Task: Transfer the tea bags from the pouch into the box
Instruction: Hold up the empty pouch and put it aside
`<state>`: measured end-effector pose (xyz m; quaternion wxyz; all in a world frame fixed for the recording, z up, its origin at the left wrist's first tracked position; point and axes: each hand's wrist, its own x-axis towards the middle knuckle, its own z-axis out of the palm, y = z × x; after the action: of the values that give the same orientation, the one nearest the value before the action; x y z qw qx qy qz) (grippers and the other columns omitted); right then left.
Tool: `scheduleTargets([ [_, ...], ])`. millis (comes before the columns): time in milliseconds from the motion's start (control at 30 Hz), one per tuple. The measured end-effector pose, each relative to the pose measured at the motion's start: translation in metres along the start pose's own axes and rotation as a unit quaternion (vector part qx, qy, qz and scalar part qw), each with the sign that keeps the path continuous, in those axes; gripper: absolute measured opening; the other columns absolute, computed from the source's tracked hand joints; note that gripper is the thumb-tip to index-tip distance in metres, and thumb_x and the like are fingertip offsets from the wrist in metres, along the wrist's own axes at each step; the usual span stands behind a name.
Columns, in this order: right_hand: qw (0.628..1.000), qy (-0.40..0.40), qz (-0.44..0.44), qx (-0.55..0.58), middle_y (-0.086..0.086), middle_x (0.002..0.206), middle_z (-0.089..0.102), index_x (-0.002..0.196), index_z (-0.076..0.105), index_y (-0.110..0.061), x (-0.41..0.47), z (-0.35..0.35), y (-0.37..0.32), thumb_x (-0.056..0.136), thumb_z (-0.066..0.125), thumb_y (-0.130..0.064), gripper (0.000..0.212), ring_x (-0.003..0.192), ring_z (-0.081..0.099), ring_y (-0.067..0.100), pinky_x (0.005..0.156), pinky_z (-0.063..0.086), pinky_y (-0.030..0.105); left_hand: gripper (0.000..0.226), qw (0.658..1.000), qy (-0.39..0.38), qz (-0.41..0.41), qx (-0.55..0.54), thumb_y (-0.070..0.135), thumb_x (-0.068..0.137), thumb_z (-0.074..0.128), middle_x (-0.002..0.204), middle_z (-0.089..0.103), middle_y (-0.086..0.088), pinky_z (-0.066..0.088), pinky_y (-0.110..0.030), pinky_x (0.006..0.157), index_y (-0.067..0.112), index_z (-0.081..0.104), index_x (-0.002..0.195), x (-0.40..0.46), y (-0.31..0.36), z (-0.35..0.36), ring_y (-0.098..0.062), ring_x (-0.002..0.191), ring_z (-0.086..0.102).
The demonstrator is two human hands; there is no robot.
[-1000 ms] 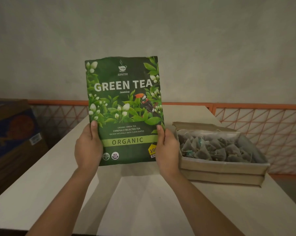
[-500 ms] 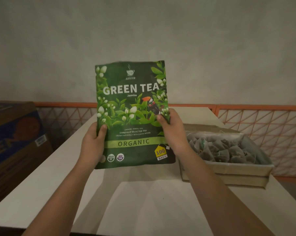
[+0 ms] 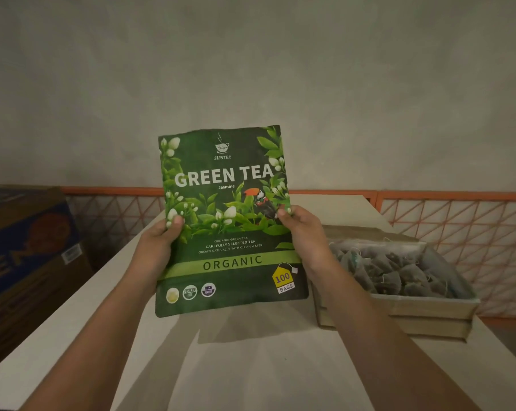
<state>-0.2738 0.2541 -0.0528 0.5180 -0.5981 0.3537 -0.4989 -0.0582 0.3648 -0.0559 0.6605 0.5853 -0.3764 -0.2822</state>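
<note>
Pouch (image 3: pixel 230 221) held upright above the near-middle of the table (image 3: pixel 250 366), printed face toward the camera, long axis vertical, top edge up and leaning slightly right. Gripped at mid-height on both side edges: left hand (image 3: pixel 158 247) pinching the left edge with thumb across the front, right hand (image 3: pixel 304 235) pinching the right edge the same way; remaining fingers hidden behind the pouch. Top edge looks flat; open or sealed cannot be told from here. Box (image 3: pixel 405 307) resting on the table to the right and a little farther off, just beside the right forearm, well below the pouch's top. Lined with clear plastic and already heaped with tea bags (image 3: pixel 399 271). Right hand clearly nearer the box. Mouth pointing up and away from the box, so emptying, by judgement, calls for swinging the pouch rightward over the box and tipping the top down. Cardboard carton (image 3: pixel 22 262) at far left.
</note>
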Motion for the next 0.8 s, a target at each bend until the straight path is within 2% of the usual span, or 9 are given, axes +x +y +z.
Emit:
scheduleTargets([
  [67,0.998,-0.007,0.034,0.06,0.011,0.095,0.074,0.1,0.066,-0.014,0.002,-0.002,0.001,0.099,0.054,-0.019,0.013,0.086,0.071,0.027,0.076,0.058,0.038,0.021,0.999,-0.017,0.004,0.028,0.03,0.106,0.047,0.067,0.075,0.012,0.048,-0.012,0.049,0.026,0.065,0.096,0.0,0.001,0.0,0.002,0.053,0.068],
  [200,0.991,-0.032,0.086,0.098,0.008,0.091,0.074,0.103,0.06,-0.025,0.007,-0.003,0.0,0.101,0.048,-0.014,0.017,0.073,0.072,0.021,0.061,0.059,0.033,0.023,0.999,-0.028,-0.014,0.017,0.031,0.107,0.041,0.102,0.07,0.004,0.045,-0.008,0.057,0.024,0.058,0.121,0.003,0.007,0.004,0.003,0.064,0.065],
  [300,0.989,-0.025,0.11,0.096,0.011,0.091,0.073,0.104,0.061,-0.022,0.015,-0.004,-0.003,0.099,0.046,-0.009,0.02,0.07,0.07,0.022,0.056,0.056,0.029,0.038,0.992,-0.058,-0.095,-0.057,0.059,0.097,0.039,0.11,0.072,-0.013,0.045,-0.005,0.053,0.026,0.058,0.097,0.002,0.011,0.0,0.007,0.049,0.063],
  [367,0.99,-0.025,0.119,0.064,0.01,0.089,0.07,0.106,0.059,-0.02,0.02,-0.005,-0.007,0.097,0.046,-0.008,0.02,0.066,0.068,0.02,0.051,0.052,0.023,0.043,0.974,-0.073,-0.162,-0.142,0.052,0.101,0.041,0.1,0.077,-0.011,0.059,-0.026,0.067,0.02,0.068,0.092,0.0,0.015,-0.004,-0.014,0.064,0.074],
  [433,0.991,-0.027,0.127,0.024,0.009,0.086,0.069,0.108,0.06,-0.019,0.021,-0.006,-0.011,0.096,0.049,-0.01,0.019,0.062,0.066,0.018,0.047,0.049,0.02,0.056,0.968,-0.082,-0.163,-0.173,0.054,0.1,0.042,0.1,0.078,-0.01,0.053,-0.04,0.089,0.018,0.081,0.083,0.0,0.013,-0.008,-0.027,0.082,0.075],
  [533,0.987,-0.037,0.158,0.018,0.009,0.082,0.072,0.116,0.062,-0.018,0.018,-0.006,-0.013,0.096,0.051,-0.014,0.022,0.057,0.07,0.02,0.045,0.051,0.022,0.064,0.973,-0.111,-0.163,-0.12,0.061,0.098,0.042,0.092,0.079,-0.008,0.054,-0.04,0.085,0.023,0.082,0.066,-0.006,0.017,-0.009,-0.028,0.08,0.075],
  [633,0.958,-0.08,0.223,0.163,0.01,0.083,0.075,0.122,0.06,-0.016,0.014,-0.006,-0.013,0.1,0.047,-0.015,0.026,0.065,0.073,0.025,0.05,0.056,0.03,0.046,0.963,-0.089,-0.215,-0.135,0.045,0.097,0.05,0.096,0.074,-0.009,0.059,-0.027,0.06,0.009,0.077,0.088,-0.007,0.018,-0.013,-0.022,0.069,0.074],
  [733,0.894,-0.094,0.273,0.342,0.017,0.114,0.067,0.137,0.048,-0.012,0.008,-0.009,-0.01,0.098,0.052,-0.031,0.043,0.095,0.069,0.033,0.07,0.059,0.041,0.023,0.953,-0.067,-0.215,-0.203,0.025,0.099,0.049,0.108,0.065,-0.013,0.06,-0.024,0.055,0.01,0.058,0.115,-0.004,0.013,-0.015,-0.019,0.07,0.072],
  [800,0.867,-0.103,0.27,0.407,0.021,0.129,0.058,0.143,0.041,-0.015,0.006,-0.008,-0.007,0.095,0.054,-0.045,0.058,0.11,0.062,0.039,0.082,0.056,0.05,0.038,0.945,-0.047,-0.194,-0.259,0.01,0.1,0.048,0.114,0.06,-0.011,0.058,-0.02,0.053,0.022,0.047,0.135,-0.001,0.009,-0.007,-0.014,0.067,0.07],
])
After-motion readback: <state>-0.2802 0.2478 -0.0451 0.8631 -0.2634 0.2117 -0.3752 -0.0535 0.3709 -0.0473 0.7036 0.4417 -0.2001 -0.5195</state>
